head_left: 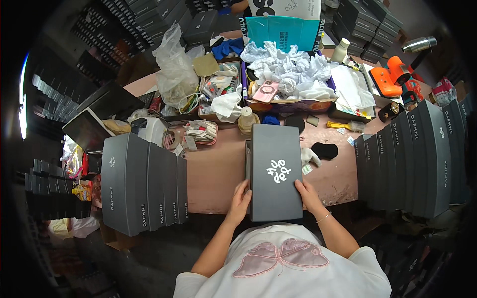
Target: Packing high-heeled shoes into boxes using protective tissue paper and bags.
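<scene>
I see the left fingers [244, 191] and right fingers [300, 187] holding a dark box [276, 193] between them. Its lid [276, 144] seems already on; what is inside, I cannot tell. Beyond the fingers stand the left stack [134, 184] and right stack [415, 159]; this box is in neither yet.

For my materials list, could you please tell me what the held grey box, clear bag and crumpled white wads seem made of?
Grey box: probably matte cardboard; flat panels and crisp edges suggest it. Clear bag: thin plastic film, shiny, judging by its see-through folds and bright creases. White wads: likely matte tissue paper, from the crumples, though thin cloth is possible.
</scene>
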{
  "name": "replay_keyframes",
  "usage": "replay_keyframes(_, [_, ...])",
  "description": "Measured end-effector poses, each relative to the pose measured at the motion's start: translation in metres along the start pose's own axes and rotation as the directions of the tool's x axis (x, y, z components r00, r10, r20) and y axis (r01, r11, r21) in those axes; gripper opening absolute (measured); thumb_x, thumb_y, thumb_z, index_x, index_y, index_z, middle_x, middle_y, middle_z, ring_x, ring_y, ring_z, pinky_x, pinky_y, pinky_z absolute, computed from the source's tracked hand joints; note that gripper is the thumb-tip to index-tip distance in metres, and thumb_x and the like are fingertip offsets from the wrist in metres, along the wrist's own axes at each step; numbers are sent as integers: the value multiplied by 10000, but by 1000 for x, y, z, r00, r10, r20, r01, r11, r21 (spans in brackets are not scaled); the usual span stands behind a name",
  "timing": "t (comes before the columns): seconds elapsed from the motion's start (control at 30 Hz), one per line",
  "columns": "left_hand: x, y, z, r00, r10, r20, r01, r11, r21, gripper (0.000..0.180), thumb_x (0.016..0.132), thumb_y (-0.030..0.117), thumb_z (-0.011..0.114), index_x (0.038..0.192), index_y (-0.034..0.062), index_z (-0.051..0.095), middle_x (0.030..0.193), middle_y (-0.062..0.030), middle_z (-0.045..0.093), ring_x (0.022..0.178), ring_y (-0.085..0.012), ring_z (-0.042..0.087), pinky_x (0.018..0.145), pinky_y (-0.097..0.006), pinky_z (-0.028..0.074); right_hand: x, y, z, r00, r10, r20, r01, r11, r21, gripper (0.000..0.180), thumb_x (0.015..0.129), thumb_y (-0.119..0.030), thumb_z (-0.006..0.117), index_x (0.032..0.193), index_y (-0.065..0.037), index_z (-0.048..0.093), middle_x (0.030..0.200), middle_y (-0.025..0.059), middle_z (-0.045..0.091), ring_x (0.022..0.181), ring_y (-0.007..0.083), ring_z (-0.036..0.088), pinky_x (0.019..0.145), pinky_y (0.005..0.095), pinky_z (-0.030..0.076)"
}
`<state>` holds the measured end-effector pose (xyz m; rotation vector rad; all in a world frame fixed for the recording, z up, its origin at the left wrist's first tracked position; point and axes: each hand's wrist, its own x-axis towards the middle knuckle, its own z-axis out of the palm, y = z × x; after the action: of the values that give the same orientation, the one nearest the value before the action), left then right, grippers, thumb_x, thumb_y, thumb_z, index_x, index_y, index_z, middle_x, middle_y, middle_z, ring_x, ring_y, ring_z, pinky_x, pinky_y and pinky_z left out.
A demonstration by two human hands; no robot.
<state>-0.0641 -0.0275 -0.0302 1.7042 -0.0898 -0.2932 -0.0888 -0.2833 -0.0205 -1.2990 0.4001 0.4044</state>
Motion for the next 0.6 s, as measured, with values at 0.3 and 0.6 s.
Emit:
replay_keyframes(0.3, [-18,-84,1,966,-245,-81,222,950,-221,532,962,245,541,1353,-77,377,1317,-195,495,1212,-241,480,1026,-316,362,24,67,23,976,-135,-173,27,855,-517,502,935,-395,520,1069,80,609,924,226,668,831,282,647,737,398,481])
replay_keyframes(0.6, [37,-89,-39,680,-592,432,716,664,-218,533,825,259,707,1255,24,497,1167,-122,593,1048,-248,574,909,-383,457,28,89,35,960,36,-279,-74,989,-127,604,892,-491,564,1218,17,577,1081,184,648,929,242,635,831,343,497])
